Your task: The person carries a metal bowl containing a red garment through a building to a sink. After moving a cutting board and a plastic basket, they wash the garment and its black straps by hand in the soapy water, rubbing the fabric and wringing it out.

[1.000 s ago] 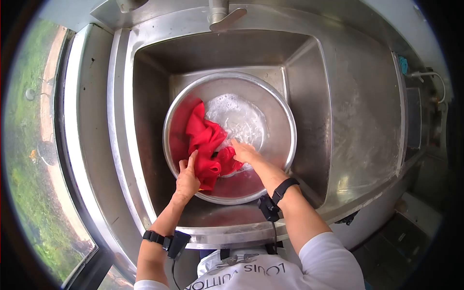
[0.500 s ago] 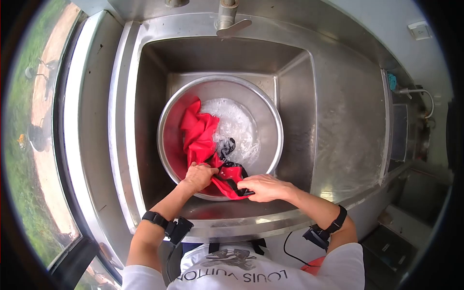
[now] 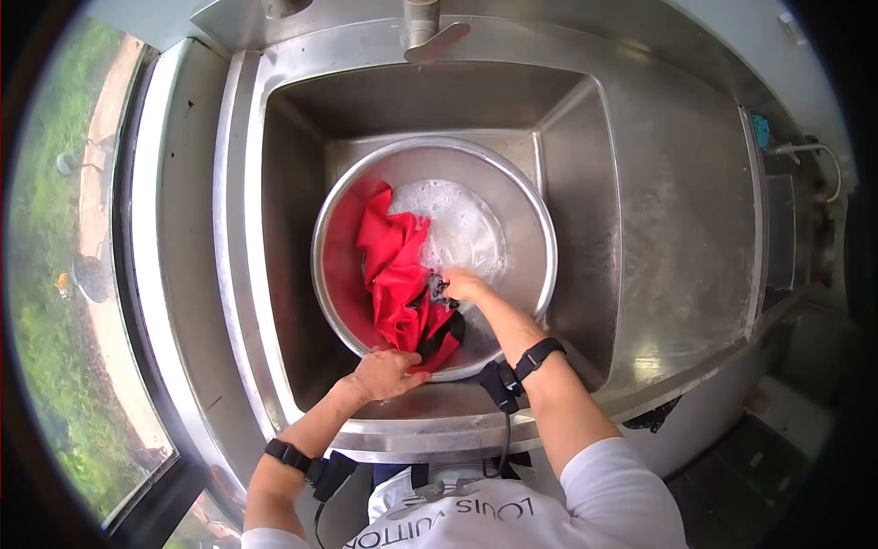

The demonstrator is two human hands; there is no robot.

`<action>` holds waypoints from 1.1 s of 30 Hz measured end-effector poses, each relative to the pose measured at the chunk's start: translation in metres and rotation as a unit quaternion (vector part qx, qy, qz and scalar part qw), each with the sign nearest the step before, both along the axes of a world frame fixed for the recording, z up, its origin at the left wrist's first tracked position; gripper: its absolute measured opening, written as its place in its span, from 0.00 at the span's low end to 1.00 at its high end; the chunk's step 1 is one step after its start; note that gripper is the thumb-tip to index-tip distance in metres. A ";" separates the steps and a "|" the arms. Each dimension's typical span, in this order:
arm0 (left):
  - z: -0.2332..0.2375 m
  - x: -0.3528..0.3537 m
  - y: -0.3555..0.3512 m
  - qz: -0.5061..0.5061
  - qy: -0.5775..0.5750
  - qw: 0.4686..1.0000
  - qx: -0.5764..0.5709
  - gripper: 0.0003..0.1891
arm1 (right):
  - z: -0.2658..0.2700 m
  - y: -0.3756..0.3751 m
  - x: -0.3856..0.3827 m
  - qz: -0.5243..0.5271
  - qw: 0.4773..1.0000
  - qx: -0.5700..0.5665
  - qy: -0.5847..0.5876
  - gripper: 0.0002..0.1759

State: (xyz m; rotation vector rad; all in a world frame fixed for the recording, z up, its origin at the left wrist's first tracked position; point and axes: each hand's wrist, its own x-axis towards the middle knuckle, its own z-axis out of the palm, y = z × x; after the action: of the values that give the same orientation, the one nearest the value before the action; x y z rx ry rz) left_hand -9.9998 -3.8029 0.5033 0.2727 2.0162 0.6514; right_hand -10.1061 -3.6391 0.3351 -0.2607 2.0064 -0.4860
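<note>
A wet red cloth (image 3: 395,240) with black parts lies bunched along the left and near side of a round metal basin (image 3: 546,240). Soapy water (image 3: 462,220) shows in the rest of the basin. My left hand (image 3: 386,373) is at the basin's near rim, its fingers closed over the near end of the cloth. Reaching into the basin, my right hand (image 3: 464,285) has its fingers closed at a dark, sudsy part of the cloth; the fingertips are partly hidden.
The basin stands in a steel sink (image 3: 585,183). A faucet (image 3: 422,32) rises behind it, its lever turned right. To the right runs a steel counter (image 3: 686,229); a window (image 3: 64,274) is at the left. Both my forearms wear black straps with small devices.
My right hand has left the cloth's near edge and moved forward into the basin. My left hand has shifted slightly toward me, onto the rim. The view has moved a little.
</note>
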 end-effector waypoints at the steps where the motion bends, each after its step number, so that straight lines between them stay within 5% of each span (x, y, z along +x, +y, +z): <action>1: -0.006 -0.001 -0.002 0.099 0.024 0.994 0.031 0.17 | 0.010 0.003 -0.006 0.047 0.998 0.000 -0.036 0.22; 2: -0.012 -0.002 -0.005 0.198 0.047 0.977 0.062 0.17 | 0.014 0.014 -0.010 -0.021 0.984 -0.175 -0.025 0.15; 3: -0.013 -0.009 -0.004 0.298 0.072 0.947 0.092 0.18 | 0.035 0.016 -0.020 -0.020 0.970 -0.221 -0.100 0.14; 5: -0.009 -0.029 0.004 0.308 0.247 0.910 0.127 0.19 | 0.084 0.023 -0.029 -0.006 0.930 -0.305 -0.205 0.12; 8: -0.024 -0.047 0.018 0.274 0.322 0.889 0.175 0.16 | 0.142 0.027 -0.037 0.004 0.911 -0.334 -0.242 0.11; 10: -0.018 -0.059 0.008 0.331 0.059 0.903 0.268 0.12 | 0.158 0.038 -0.046 -0.072 0.895 -0.378 -0.225 0.10; 12: -0.007 -0.062 0.003 0.420 -0.099 0.826 0.364 0.05 | 0.174 0.054 -0.058 -0.148 0.897 -0.367 -0.197 0.09; 13: -0.003 -0.062 0.000 0.454 -0.104 0.786 0.406 0.06 | 0.179 0.061 -0.063 -0.185 0.906 -0.336 -0.177 0.08; 15: -0.005 -0.060 -0.012 0.424 -0.065 0.804 0.411 0.08 | 0.185 0.065 -0.062 -0.226 0.915 -0.314 -0.117 0.08; 18: 0.010 -0.054 -0.014 0.550 -0.082 0.741 0.376 0.09 | 0.199 0.065 -0.055 -0.269 0.909 -0.314 -0.054 0.07; 23: 0.020 -0.049 -0.031 0.574 -0.032 0.706 0.413 0.09 | 0.215 0.073 -0.053 -0.316 0.878 -0.360 -0.016 0.07; 29: 0.025 -0.056 -0.022 0.633 -0.037 0.557 0.537 0.10 | 0.235 0.058 -0.047 -0.423 0.794 -0.436 -0.030 0.07; 31: 0.025 -0.062 -0.011 0.621 -0.062 0.557 0.548 0.12 | 0.258 0.050 -0.045 -0.432 0.766 -0.469 -0.078 0.07; 33: 0.037 -0.074 0.005 0.580 -0.046 0.623 0.522 0.11 | 0.268 0.040 -0.044 -0.421 0.761 -0.484 -0.099 0.06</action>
State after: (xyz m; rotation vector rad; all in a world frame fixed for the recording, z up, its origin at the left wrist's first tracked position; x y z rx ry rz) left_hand -10.0734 -3.7981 0.5401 -0.4984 1.2202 2.5725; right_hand -10.1497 -3.5989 0.6034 0.1124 1.3868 -2.0385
